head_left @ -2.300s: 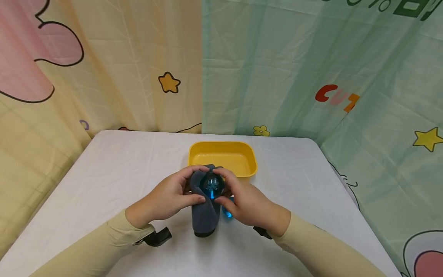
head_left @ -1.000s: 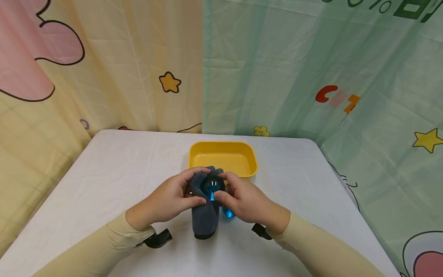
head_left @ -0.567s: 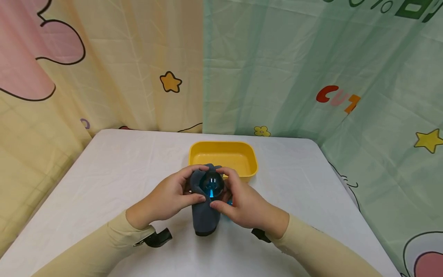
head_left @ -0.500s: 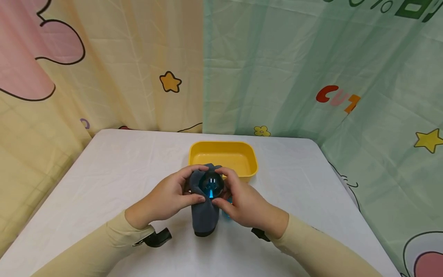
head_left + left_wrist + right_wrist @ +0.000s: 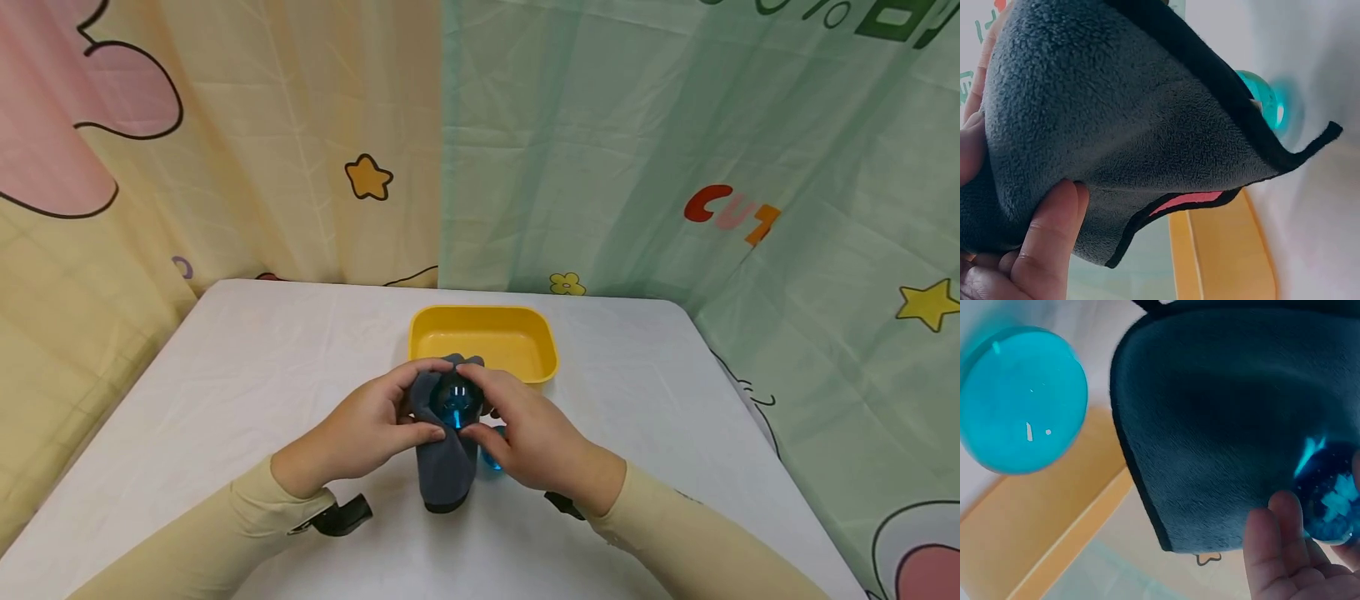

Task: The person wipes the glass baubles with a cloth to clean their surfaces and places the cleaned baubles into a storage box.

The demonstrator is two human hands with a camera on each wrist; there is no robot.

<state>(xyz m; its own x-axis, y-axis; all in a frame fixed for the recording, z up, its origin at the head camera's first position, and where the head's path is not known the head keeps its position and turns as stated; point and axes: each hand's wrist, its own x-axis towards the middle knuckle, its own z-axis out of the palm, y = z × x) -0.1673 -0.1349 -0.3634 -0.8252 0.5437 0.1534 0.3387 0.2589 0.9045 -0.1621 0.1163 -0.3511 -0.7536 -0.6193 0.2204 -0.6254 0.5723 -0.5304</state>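
A clear blue glass ball [image 5: 457, 399] with pale shapes inside rests against a grey fleecy cloth [image 5: 446, 475] edged in black. My left hand [image 5: 367, 421] grips the cloth behind and beside the ball; in the left wrist view its fingers [image 5: 1047, 237] pinch the fleece. On the other side my right hand [image 5: 536, 433] holds the ball, index finger over its top and thumb at its lower front. The cloth hangs down in front, and its fleece also backs the ball in the right wrist view. Part of the ball is hidden by cloth and fingers.
A second blue see-through round thing [image 5: 1025, 400] is on the white-covered table [image 5: 300, 333], partly behind my right thumb in the head view. Just beyond my hands stands a yellow rectangular tub [image 5: 551, 367]. Printed curtains [image 5: 570, 150] close off the back and sides.
The right hand's fingers open and close around the ball, shifting their hold; the index finger now lies farther over its top. The ball tilts slightly. The left hand keeps its grip on the cloth.
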